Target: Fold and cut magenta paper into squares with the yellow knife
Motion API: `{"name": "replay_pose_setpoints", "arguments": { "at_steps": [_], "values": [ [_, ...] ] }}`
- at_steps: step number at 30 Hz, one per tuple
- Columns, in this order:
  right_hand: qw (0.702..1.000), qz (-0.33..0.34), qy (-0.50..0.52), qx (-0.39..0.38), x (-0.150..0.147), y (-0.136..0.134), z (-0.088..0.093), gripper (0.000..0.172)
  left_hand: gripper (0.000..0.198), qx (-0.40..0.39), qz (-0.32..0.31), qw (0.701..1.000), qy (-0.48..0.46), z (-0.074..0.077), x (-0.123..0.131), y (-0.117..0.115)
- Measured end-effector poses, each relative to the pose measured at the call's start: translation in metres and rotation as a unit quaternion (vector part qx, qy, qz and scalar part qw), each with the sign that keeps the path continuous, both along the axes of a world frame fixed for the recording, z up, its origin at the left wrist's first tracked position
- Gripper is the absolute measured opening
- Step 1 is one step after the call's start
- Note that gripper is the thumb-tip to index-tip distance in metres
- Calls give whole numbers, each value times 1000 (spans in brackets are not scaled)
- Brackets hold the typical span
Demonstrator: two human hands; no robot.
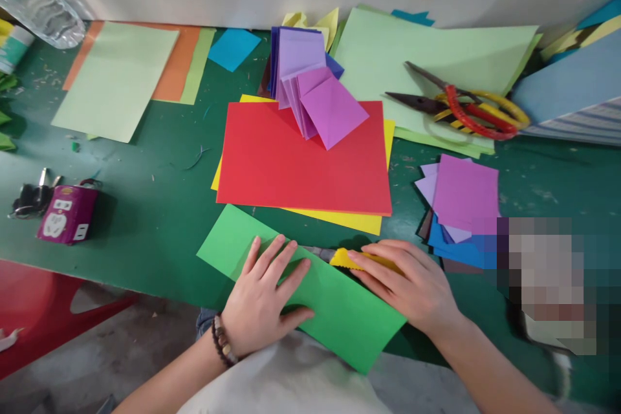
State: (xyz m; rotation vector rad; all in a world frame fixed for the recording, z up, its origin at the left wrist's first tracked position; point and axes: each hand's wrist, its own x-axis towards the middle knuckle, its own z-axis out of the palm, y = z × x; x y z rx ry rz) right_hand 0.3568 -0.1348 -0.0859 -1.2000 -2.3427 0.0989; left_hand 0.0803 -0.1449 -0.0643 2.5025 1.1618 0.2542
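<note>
A folded green paper strip lies at a slant along the table's front edge. My left hand rests flat on it with its fingers spread, a beaded bracelet at the wrist. My right hand grips a yellow craft knife, whose blade lies at the paper's upper edge and points left towards my left fingertips. Just beyond are a red sheet and a yellow sheet under it, with purple paper pieces on top.
Scissors and pliers lie on light green sheets. Purple and blue squares are at right. A purple box, keys and a plastic bottle stand left. A red stool is below.
</note>
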Motion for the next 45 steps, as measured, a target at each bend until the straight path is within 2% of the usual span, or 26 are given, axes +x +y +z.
{"name": "replay_pose_setpoints", "arguments": {
  "at_steps": [12,17,19,21,25,29,36,45],
  "values": [
    [1000,26,-10,-10,1,3,1,37,62,-6,-9,1000,-17,0,-1,0],
    [1000,17,-2,-21,9,-3,3,34,54,-39,-46,998,-4,12,0,-1],
    [1000,16,3,-25,12,-5,4,32,50,-48,-35,998,13,18,1,-2],
    [1000,16,4,-24,13,-6,5,30,55,-41,-6,999,34,21,0,-3],
    [999,33,-4,-14,10,-2,6,28,74,-15,10,998,60,15,-4,-8],
    [999,50,-12,-8,5,1,6,31,76,-4,7,998,69,7,-6,-12],
    [999,33,-4,-15,3,-3,3,31,91,26,25,996,79,6,0,-11],
    [1000,27,-8,0,4,-4,5,33,87,17,26,996,86,4,2,-12]
  ]
}}
